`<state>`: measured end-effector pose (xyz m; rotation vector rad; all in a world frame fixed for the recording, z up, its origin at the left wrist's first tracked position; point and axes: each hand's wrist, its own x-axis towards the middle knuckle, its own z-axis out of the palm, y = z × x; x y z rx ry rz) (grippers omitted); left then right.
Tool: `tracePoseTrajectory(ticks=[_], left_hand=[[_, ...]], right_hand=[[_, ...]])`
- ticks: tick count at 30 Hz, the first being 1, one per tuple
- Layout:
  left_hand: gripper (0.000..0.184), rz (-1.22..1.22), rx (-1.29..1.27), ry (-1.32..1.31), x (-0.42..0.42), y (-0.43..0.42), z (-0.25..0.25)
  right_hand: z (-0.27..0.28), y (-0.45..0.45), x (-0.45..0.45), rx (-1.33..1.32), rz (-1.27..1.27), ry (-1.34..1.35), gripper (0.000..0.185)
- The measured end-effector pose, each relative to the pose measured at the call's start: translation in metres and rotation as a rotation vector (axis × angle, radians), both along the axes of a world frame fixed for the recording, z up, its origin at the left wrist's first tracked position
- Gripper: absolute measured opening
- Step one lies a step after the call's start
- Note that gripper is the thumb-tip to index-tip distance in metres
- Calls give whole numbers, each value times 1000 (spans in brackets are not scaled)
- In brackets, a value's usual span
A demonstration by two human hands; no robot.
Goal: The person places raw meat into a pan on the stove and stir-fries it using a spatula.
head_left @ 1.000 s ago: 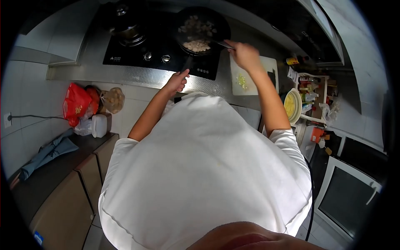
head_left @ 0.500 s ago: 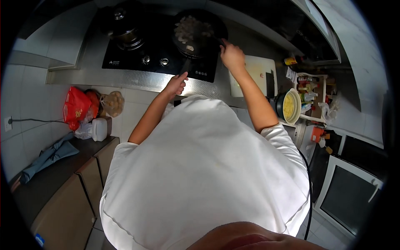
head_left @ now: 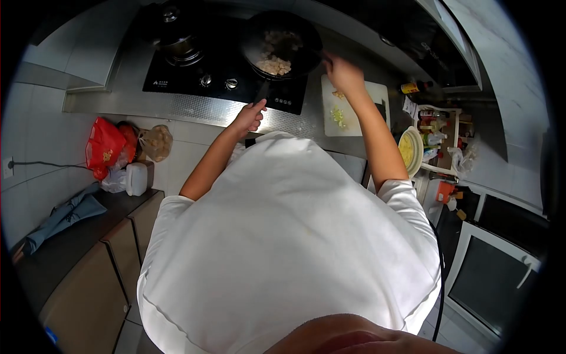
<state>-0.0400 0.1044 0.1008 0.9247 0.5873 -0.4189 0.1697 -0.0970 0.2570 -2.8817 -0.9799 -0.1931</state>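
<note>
My left hand (head_left: pixel 250 117) is closed around the handle of a black frying pan (head_left: pixel 250 47), which sits on the cooktop's right side. Pale chopped food (head_left: pixel 274 65), perhaps meat, is heaped at the pan's near side, with looser pieces farther back. At the pan's right rim, my right hand (head_left: pixel 344 72) grips a dark-handled cooking utensil whose far end is lost against the dark pan. Below that hand lies a white cutting board (head_left: pixel 351 127) with chopped green bits (head_left: pixel 337 116) on it; my forearm covers part of the board.
A lidded pot (head_left: pixel 177 44) occupies the left burner of the black cooktop (head_left: pixel 159 76). To the right stand a colander (head_left: pixel 411 150) with yellow food and a rack (head_left: pixel 451 141) of bottles. A red bag (head_left: pixel 105 147) and white container (head_left: pixel 137 179) are on the left counter.
My right hand has moved right, uncovering more of the cutting board and its green bits. Food in the pan has gathered toward the near side. My left hand keeps its hold.
</note>
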Motion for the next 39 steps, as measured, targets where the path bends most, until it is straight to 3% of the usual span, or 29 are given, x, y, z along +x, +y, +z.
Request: tracePoseTrajectory(ticks=[4, 6, 10, 12, 14, 16, 17, 24, 28, 31, 33, 36, 39], left_hand=[[38, 2, 13, -3, 0, -3, -1], [38, 2, 14, -2, -1, -3, 1], [37, 15, 24, -15, -2, -4, 4], [36, 23, 5, -10, -2, -5, 0], [37, 19, -6, -17, -2, -4, -2], [37, 24, -7, -24, -2, -5, -2], [37, 25, -8, -32, -2, -5, -1], [38, 13, 9, -20, -1, -3, -4], [40, 4, 26, -15, -1, -2, 2], [41, 3, 23, -23, -1, -1, 1], [41, 3, 13, -32, -2, -2, 2], [40, 16, 42, 4, -2, -3, 6], [40, -3, 27, -16, -1, 0, 1]], right_hand=[[-46, 34, 31, 208, -25, -45, 32], [-70, 50, 41, -109, 24, -84, 48], [9, 74, -11, -196, 160, 4, 28], [19, 87, 11, -190, 140, 62, 21], [17, 102, 32, -162, 56, 90, 21], [21, 108, 46, -267, 41, -32, 21], [45, 113, 38, -383, 18, 49, 24], [55, 115, 109, -485, 220, 35, 24], [53, 77, 185, -545, 128, 430, 25], [31, 44, 247, -495, -121, 1074, 26], [-13, 15, 288, -362, -295, 1529, 27], [-46, -5, 227, 53, -484, 1611, 26], [-76, -15, 179, 350, -505, 1426, 27]])
